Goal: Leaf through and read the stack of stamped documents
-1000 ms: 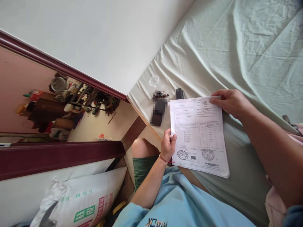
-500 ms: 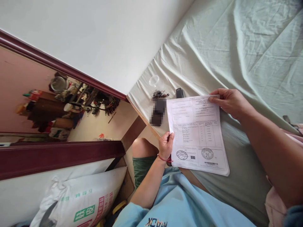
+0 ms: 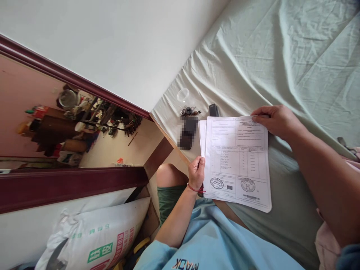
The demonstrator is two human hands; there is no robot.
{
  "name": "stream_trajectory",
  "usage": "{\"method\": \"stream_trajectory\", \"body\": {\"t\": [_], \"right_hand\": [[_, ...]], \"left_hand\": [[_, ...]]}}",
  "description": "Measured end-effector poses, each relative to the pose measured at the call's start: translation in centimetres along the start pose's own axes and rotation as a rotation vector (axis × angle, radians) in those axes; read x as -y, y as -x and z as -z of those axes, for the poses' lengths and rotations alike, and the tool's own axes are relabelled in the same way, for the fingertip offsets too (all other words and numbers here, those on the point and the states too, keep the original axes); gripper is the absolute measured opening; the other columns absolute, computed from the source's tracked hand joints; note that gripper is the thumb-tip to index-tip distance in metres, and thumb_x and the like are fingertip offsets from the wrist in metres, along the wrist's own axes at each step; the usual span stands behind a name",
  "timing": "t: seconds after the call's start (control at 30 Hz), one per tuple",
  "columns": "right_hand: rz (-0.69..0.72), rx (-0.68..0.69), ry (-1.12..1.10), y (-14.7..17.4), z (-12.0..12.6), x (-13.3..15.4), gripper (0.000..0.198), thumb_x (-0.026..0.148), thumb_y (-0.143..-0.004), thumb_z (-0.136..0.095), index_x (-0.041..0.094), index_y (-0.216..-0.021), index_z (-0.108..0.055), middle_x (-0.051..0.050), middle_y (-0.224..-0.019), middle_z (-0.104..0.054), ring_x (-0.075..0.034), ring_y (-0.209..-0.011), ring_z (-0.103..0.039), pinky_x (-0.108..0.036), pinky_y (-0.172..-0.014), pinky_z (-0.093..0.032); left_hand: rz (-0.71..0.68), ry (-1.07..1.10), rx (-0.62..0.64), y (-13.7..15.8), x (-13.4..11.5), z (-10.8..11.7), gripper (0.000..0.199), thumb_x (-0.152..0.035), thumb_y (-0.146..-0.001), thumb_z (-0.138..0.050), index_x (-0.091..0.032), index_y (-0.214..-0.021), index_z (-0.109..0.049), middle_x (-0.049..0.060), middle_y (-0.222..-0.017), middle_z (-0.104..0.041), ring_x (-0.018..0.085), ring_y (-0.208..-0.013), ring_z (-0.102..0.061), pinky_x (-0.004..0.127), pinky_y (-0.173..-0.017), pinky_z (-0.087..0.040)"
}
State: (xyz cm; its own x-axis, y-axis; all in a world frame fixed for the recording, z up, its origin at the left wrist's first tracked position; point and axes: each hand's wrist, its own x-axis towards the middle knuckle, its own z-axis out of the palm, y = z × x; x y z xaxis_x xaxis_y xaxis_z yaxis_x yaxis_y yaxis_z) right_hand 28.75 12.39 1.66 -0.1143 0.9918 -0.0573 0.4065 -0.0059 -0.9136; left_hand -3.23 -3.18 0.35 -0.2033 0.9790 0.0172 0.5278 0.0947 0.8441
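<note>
Printed papers point(image 3: 237, 161) held over the bed point(image 3: 281, 56), centre of the frame.

At lower centre the left hand point(image 3: 197, 173) pinches the sheets' near left edge; a second sheet peeks out just behind it. At right of centre the right hand point(image 3: 277, 120) grips the far corner. Thin and floppy, the sheets likely crease easily and slide apart, so edges and corners look like the best holds.

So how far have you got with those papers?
Looks done: the printed sheets are off the bed, gathered in a stack. In hand: the left hand pinches the near edge, the right hand the far corner. Left: a second sheet pokes out on the left, so the edges are not yet lined up.
</note>
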Motion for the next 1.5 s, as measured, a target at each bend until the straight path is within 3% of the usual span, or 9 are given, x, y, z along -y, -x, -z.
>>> {"method": "stream_trajectory", "body": {"t": [0.17,0.33,0.5,0.7,0.87,1.1,1.37,1.5], "right_hand": [[-0.113,0.030,0.019,-0.3,0.6,-0.4,0.008,0.040,-0.084,-0.075,0.032,-0.086,-0.077,0.000,-0.079,-0.074,-0.021,-0.070,-0.062,-0.045,-0.068,-0.050],[0.052,0.013,0.022,-0.5,1.1,-1.7,0.011,0.046,-0.086,-0.079,0.037,-0.082,-0.075,0.000,-0.077,-0.073,-0.019,-0.063,-0.056,-0.042,-0.058,-0.046],[-0.180,-0.001,0.128,-0.3,1.3,-0.4,0.006,0.033,-0.082,-0.079,0.031,-0.078,-0.074,-0.001,-0.078,-0.072,-0.020,-0.066,-0.058,-0.044,-0.063,-0.046],[-0.138,-0.033,0.130,-0.5,1.2,-0.5,0.016,0.027,-0.082,-0.079,0.035,-0.070,-0.071,-0.001,-0.073,-0.071,-0.022,-0.066,-0.058,-0.046,-0.063,-0.045],[-0.199,-0.103,0.193,-0.4,1.1,-0.4,0.012,0.030,-0.082,-0.076,0.031,-0.071,-0.071,-0.002,-0.072,-0.069,-0.024,-0.068,-0.059,-0.046,-0.063,-0.045],[-0.008,-0.127,0.179,-0.6,1.2,-1.5,0.014,0.036,-0.082,-0.075,0.035,-0.070,-0.069,-0.002,-0.065,-0.069,-0.021,-0.059,-0.056,-0.041,-0.053,-0.042],[-0.307,-0.121,0.499,-0.4,1.6,0.7,0.007,0.026,-0.075,-0.061,0.029,-0.069,-0.060,-0.005,-0.074,-0.063,-0.026,-0.073,-0.059,-0.044,-0.066,-0.046],[-0.351,-0.074,0.591,-0.4,2.9,1.1,0.011,0.028,-0.079,-0.063,0.033,-0.070,-0.059,-0.007,-0.083,-0.065,-0.033,-0.087,-0.062,-0.045,-0.063,-0.044]], "left_hand": [[-0.010,-0.023,0.009,-0.1,0.0,0.1,0.050,-0.061,-0.100,-0.054,-0.020,-0.073,-0.054,-0.004,-0.062,-0.044,0.012,-0.059,-0.040,0.025,-0.057,-0.033],[0.027,-0.038,0.014,-0.2,0.4,-0.2,0.051,-0.066,-0.095,-0.058,-0.020,-0.073,-0.053,-0.004,-0.062,-0.048,0.012,-0.060,-0.043,0.025,-0.058,-0.036],[0.049,-0.048,0.007,-0.1,0.2,-0.2,0.050,-0.067,-0.096,-0.057,-0.021,-0.075,-0.055,-0.004,-0.064,-0.051,0.013,-0.061,-0.046,0.025,-0.060,-0.038],[-0.040,-0.095,-0.015,0.1,-0.3,-0.1,0.048,-0.058,-0.103,-0.049,-0.021,-0.071,-0.049,-0.003,-0.063,-0.045,0.013,-0.061,-0.044,0.027,-0.061,-0.035],[-0.041,-0.069,-0.007,0.1,-0.3,-0.1,0.047,-0.056,-0.104,-0.049,-0.021,-0.072,-0.048,-0.004,-0.064,-0.043,0.013,-0.062,-0.043,0.027,-0.062,-0.034],[-0.028,-0.066,-0.001,0.1,-0.4,-0.1,0.049,-0.059,-0.103,-0.049,-0.021,-0.071,-0.047,-0.003,-0.064,-0.043,0.013,-0.062,-0.042,0.027,-0.062,-0.034],[-0.052,-0.117,-0.027,0.0,0.1,-0.2,0.052,-0.062,-0.104,-0.045,-0.022,-0.072,-0.045,-0.004,-0.062,-0.043,0.013,-0.060,-0.041,0.027,-0.059,-0.033],[-0.062,-0.137,-0.022,-0.1,0.3,-0.2,0.050,-0.061,-0.105,-0.044,-0.022,-0.073,-0.045,-0.003,-0.063,-0.043,0.013,-0.060,-0.042,0.028,-0.060,-0.033]]}}
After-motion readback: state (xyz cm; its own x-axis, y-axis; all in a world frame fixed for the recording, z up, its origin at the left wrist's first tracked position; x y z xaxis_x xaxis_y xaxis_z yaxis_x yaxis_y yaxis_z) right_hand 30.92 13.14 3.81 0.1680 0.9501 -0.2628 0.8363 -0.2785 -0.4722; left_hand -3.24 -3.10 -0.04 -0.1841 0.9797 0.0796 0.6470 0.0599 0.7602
